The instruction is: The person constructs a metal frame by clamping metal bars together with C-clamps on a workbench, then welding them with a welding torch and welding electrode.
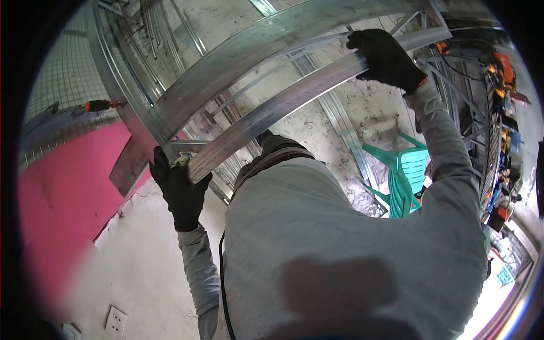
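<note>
A long grey metal bar [283, 103] slants across the view, beside a wider metal beam [226, 73] of the same frame. My right hand [388, 59], in a black glove, is closed over the bar near its far right end. My left hand [182, 190], also gloved in black, grips the bar's lower left end, thumb on one side and fingers on the other. A small brass-coloured piece [181, 161] shows by the left fingers; I cannot make out what it is. The left fingertips are close to the upright metal post [133, 122].
A green plastic stool [411, 170] stands on the floor at right. Metal lengths [340, 124] lie on the floor beyond the frame. Tools line a rack [493, 141] on the far right. A pink panel [73, 181] and a wall socket [115, 321] are at left. An orange-handled tool [97, 106] sits near the post.
</note>
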The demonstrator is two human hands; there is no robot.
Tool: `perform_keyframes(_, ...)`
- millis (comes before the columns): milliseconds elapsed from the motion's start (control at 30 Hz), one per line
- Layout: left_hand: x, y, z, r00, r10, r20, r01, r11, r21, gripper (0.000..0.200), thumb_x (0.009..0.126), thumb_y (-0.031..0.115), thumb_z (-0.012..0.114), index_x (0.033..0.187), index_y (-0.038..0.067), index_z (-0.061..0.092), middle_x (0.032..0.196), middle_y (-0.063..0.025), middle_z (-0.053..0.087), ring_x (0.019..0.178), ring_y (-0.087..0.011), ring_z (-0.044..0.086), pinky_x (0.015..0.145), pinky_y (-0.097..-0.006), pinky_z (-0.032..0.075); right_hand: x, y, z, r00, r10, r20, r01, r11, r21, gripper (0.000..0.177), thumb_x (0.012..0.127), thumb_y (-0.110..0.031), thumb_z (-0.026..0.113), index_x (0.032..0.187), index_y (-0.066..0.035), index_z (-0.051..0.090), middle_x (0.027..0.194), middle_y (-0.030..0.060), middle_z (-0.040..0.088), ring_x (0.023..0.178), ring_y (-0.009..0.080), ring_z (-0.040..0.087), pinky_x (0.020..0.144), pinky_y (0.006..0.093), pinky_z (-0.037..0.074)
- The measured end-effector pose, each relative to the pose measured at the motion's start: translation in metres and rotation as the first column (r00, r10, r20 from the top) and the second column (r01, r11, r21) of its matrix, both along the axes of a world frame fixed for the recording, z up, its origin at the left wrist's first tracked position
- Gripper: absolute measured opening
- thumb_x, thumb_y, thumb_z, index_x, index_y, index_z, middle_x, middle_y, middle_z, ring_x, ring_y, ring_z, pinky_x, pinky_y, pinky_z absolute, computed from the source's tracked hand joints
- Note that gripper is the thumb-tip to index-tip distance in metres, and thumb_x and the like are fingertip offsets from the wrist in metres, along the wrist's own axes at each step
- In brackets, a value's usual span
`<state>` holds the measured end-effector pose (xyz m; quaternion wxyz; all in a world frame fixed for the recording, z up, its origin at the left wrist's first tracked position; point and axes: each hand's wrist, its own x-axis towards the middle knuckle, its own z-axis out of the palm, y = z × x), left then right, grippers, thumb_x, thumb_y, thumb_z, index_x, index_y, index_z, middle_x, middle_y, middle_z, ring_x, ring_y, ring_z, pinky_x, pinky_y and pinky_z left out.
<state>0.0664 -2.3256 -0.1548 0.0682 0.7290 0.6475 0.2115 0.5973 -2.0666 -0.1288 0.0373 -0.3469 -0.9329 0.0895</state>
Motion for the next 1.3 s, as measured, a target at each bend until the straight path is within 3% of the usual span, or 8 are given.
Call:
perform_keyframes(133,0.000,0.001,0.005,0.999,0.030,-0.022,-0.032,0.997,-0.076,0.069,0.065,0.027,0.098,0.125,0.008,0.070,0.171,-0.0277,0.034,0.160,-0.0432,0.029,0.131,-0.0617,0.019,0.019,0.014,-0.024,0.997,0.039,-0.073,-0.035,0.998,0.061,0.078,0.058,-0.028,0.100,0.126,-0.010,0.065,0.127,0.0108,0.067,0.120,0.0374,0.061,0.105,0.0502,0.047)
perform_keyframes(300,-0.012,-0.001,-0.008,0.993,-0.087,-0.074,0.092,0.994,0.058,0.066,0.088,0.048,0.083,0.135,0.007,0.061,0.169,-0.0256,0.038,0.156,-0.0472,0.035,0.129,-0.0634,0.022,0.014,0.014,-0.014,0.992,0.066,-0.107,-0.058,0.996,0.074,0.070,0.063,-0.040,0.095,0.119,-0.011,0.067,0.105,0.0107,0.067,0.099,0.0374,0.065,0.091,0.0496,0.049)
perform_keyframes(500,-0.002,0.006,0.010,0.979,-0.040,-0.200,0.030,0.998,-0.054,0.073,0.067,0.039,0.092,0.122,0.001,0.064,0.167,-0.0276,0.039,0.152,-0.0505,0.039,0.127,-0.0672,0.026,0.006,0.010,-0.014,0.999,-0.023,-0.031,0.025,0.997,0.068,0.065,0.065,-0.043,0.094,0.116,-0.014,0.067,0.103,0.0095,0.068,0.099,0.0361,0.067,0.091,0.0483,0.050)
perform_keyframes(767,0.113,0.031,0.022,0.985,-0.003,-0.173,0.025,0.992,0.127,0.093,0.073,0.027,0.098,0.152,0.002,0.053,0.168,-0.0217,0.040,0.153,-0.0420,0.041,0.128,-0.0539,0.032,0.017,-0.013,-0.001,0.978,0.032,-0.205,0.015,0.975,0.221,0.094,0.069,-0.048,0.096,0.149,-0.015,0.057,0.150,0.0163,0.059,0.137,0.0349,0.055,0.110,0.0466,0.046)
perform_keyframes(900,0.223,0.085,0.029,0.958,-0.018,0.288,0.013,1.000,0.019,0.071,0.078,0.023,0.094,0.138,0.000,0.062,0.151,-0.0231,0.056,0.143,-0.0425,0.051,0.118,-0.0520,0.043,0.078,-0.025,-0.041,0.259,-0.390,-0.883,0.556,0.808,-0.194,0.075,0.095,-0.043,0.082,0.154,-0.007,0.052,0.155,0.0176,0.056,0.140,0.0319,0.057,0.116,0.0471,0.044)
perform_keyframes(967,0.280,0.126,0.046,0.972,-0.094,0.216,0.091,0.996,0.023,0.071,0.080,0.022,0.093,0.140,0.000,0.063,0.146,-0.0227,0.058,0.139,-0.0409,0.054,0.115,-0.0494,0.045,0.131,-0.018,-0.054,-0.419,-0.490,-0.764,0.439,0.627,-0.643,0.065,0.105,-0.047,0.068,0.153,-0.008,0.049,0.149,0.0173,0.058,0.134,0.0319,0.060,0.115,0.0479,0.045)
perform_keyframes(1033,0.336,0.167,0.055,0.923,-0.200,0.328,0.206,0.978,0.017,0.069,0.083,0.004,0.087,0.145,0.004,0.059,0.147,-0.0188,0.056,0.137,-0.0359,0.057,0.109,-0.0448,0.052,0.191,-0.005,-0.068,-0.802,-0.527,-0.280,-0.099,0.580,-0.809,0.061,0.110,-0.051,0.058,0.153,-0.010,0.045,0.143,0.0166,0.060,0.131,0.0360,0.062,0.114,0.0531,0.047)
perform_keyframes(1300,0.527,0.287,0.039,0.927,-0.357,0.112,0.358,0.934,0.010,0.070,0.083,0.038,0.089,0.136,0.001,0.063,0.143,-0.0214,0.061,0.133,-0.0421,0.057,0.110,-0.0516,0.046,0.273,0.060,-0.099,-0.583,-0.750,-0.312,-0.541,0.645,-0.540,0.076,0.106,-0.063,0.055,0.157,-0.009,0.042,0.151,0.0199,0.056,0.134,0.0397,0.059,0.116,0.0562,0.046)
